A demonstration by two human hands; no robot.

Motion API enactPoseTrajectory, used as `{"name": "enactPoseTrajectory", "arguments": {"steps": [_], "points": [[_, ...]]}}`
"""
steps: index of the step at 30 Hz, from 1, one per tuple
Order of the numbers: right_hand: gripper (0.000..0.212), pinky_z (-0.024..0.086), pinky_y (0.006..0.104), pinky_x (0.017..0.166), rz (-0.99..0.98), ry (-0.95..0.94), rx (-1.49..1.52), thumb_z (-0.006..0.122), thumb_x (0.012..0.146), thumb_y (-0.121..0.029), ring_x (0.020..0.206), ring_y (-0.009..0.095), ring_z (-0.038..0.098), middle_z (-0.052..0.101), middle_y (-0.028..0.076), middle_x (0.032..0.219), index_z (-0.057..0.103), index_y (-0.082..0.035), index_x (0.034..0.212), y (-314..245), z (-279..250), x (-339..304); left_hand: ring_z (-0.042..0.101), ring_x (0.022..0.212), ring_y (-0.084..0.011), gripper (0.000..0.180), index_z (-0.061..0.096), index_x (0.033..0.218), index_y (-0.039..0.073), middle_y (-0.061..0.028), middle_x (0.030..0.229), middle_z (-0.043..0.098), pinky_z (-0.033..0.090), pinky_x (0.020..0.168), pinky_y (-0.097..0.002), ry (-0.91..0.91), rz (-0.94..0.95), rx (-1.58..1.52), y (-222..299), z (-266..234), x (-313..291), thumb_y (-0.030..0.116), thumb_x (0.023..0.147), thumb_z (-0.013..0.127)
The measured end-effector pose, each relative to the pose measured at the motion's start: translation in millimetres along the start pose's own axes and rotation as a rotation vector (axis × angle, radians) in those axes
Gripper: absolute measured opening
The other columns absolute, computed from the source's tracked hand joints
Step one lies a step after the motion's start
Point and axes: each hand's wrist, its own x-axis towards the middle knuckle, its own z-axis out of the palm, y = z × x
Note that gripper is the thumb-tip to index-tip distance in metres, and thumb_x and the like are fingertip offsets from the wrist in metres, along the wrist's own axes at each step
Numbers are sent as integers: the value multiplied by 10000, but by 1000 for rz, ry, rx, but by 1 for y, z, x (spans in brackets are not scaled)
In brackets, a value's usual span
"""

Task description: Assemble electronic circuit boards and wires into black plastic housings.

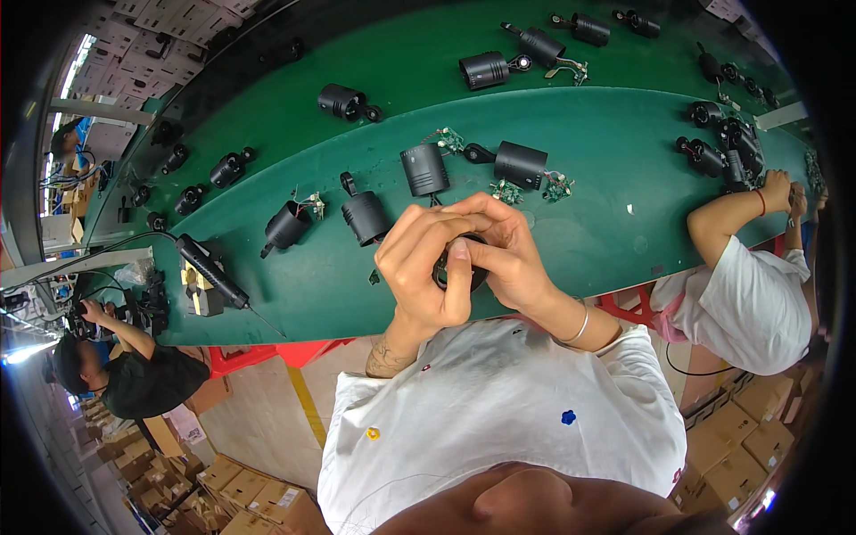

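Pinching small black round part [459, 266] between both hands at picture centre, just above near edge of green table [606, 169]. Left hand [423, 267] wraps part from 9 o'clock, thumb pressed across its face; right hand [508, 254] closes over from 1 o'clock, fingertips together. Part mostly hidden. Risk: grip sits over table edge, so slip likely drops part to floor. Black cylinder housing [366, 217] at 10 o'clock stands near, loose circuit board [506, 191] at 12 o'clock: elbow swing could knock either.
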Motion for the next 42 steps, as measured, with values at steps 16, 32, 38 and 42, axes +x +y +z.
{"name": "enactPoseTrajectory", "arguments": {"steps": [16,32,38,42], "points": [[412,510,321,890,-624,361,-521,713,720,53,1051,215,583,608,116,1203,645,-13,1120,-11,-1,17,438,1132,-338,450,633,1179,31,-186,1251,456,393,938,-432,161,98,495,-19,19,-41,231,779,591],[401,509,406,894,-1229,443,-1193,754,601,-37,1027,303,591,632,100,1189,709,-105,993,-3,-24,22,309,1313,-411,710,447,1392,21,-257,1496,228,260,1088,-472,109,12,98,-26,39,-29,128,704,584],[386,514,421,896,-1348,482,-1305,745,610,-48,1014,298,596,644,59,1155,720,-157,980,12,-37,30,293,1374,-322,777,409,1410,14,-188,1515,275,240,1116,-467,81,-357,-883,-33,43,-36,81,651,556],[377,522,422,886,-1403,502,-1348,743,611,-58,1012,298,597,650,43,1129,725,-172,970,17,-44,36,289,1392,-269,803,386,1427,14,-155,1521,303,216,1134,-452,-86,-690,-1446,-30,28,-32,96,645,547]]}}
